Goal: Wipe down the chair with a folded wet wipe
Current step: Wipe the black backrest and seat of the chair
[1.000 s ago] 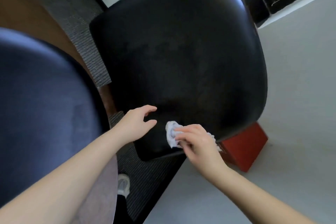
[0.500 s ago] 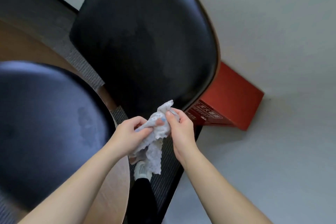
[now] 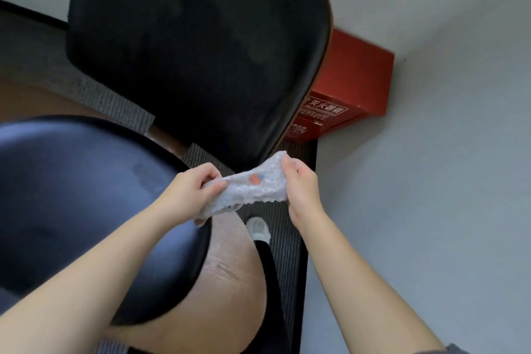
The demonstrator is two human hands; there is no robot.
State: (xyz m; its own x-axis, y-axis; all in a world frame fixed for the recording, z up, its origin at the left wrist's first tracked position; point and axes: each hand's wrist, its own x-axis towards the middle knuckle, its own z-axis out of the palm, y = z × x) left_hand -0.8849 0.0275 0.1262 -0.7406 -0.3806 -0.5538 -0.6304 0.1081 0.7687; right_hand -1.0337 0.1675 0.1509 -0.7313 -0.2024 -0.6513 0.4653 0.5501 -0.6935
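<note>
Finding: one second ago the right hand (image 3: 301, 187) alone pressed the bunched wet wipe (image 3: 258, 184) against the lower edge of the black chair (image 3: 201, 52). The wipe is now off the surface, held in the air at centre frame just below that edge and stretched open between the left hand (image 3: 189, 192) and the right, each pinching one end. Wiping appears paused for refolding. The red box (image 3: 353, 86) at right bears white characters beginning 灭火; the remainder is unreadable.
</note>
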